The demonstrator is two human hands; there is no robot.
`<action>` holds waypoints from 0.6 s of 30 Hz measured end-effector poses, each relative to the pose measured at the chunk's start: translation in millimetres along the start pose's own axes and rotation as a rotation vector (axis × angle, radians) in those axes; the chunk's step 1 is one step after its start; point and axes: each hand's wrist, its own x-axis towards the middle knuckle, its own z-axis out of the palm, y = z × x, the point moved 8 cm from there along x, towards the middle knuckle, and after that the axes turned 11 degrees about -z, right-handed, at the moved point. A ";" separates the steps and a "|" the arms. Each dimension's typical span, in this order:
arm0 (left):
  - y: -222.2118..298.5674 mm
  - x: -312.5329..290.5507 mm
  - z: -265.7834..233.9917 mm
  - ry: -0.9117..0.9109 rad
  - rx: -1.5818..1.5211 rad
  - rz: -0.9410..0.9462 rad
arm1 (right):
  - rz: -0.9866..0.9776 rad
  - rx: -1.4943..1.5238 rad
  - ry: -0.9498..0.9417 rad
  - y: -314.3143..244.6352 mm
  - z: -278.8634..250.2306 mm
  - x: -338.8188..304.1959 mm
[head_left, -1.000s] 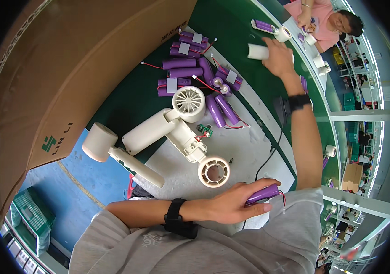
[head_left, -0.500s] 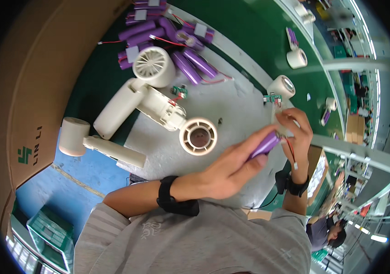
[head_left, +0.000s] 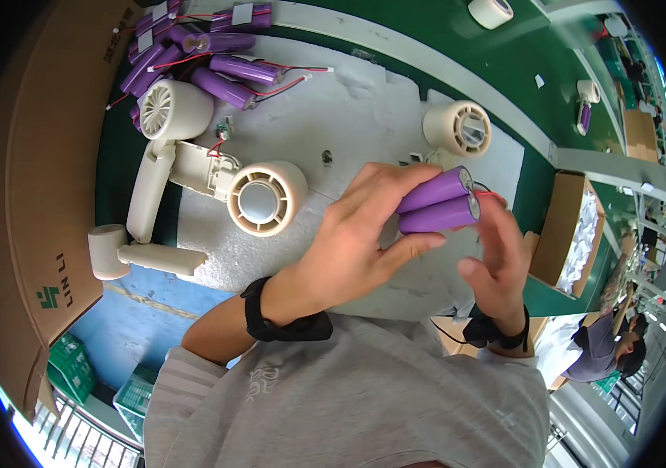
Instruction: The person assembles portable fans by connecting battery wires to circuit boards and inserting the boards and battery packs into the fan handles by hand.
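Between the fingers and thumb of my left hand [head_left: 364, 238] lies a purple two-cell battery pack [head_left: 436, 212], its metal ends pointing right. My right hand [head_left: 500, 249] is beside those ends, thumb spread away from the fingers; red and dark wires [head_left: 490, 193] run from the pack by its fingertips. Just beyond the pack stands a cream fan head [head_left: 458, 129], its lower part hidden by my left hand and the pack. To the left, another cream fan head [head_left: 269, 199] joins an opened handle shell [head_left: 196, 170], with a small green circuit board [head_left: 224, 129] on red wires nearby.
Several purple battery packs [head_left: 223, 86] with wires are heaped at the far left beside a cream fan [head_left: 177, 109]. Another cream fan [head_left: 110, 253] lies at the grey foam pad's [head_left: 372, 86] left edge. A tall cardboard box [head_left: 44, 179] borders the left; an open carton [head_left: 571, 234] stands right.
My view has shifted, moving the scene leftward. The battery pack has turned so both cells show, still in my left hand. My right hand has lowered beside the pack's wired end, thumb spread.
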 end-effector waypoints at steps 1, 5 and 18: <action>0.5 -0.3 4.5 -0.020 0.007 -0.007 | 0.051 0.260 0.141 -0.2 8.3 -0.8; 7.6 -0.5 13.6 -0.044 0.132 0.034 | 0.168 0.726 0.389 10.8 19.3 -3.6; -15.2 17.9 14.1 0.001 0.355 -0.087 | -0.084 -0.065 0.067 33.9 -5.8 11.8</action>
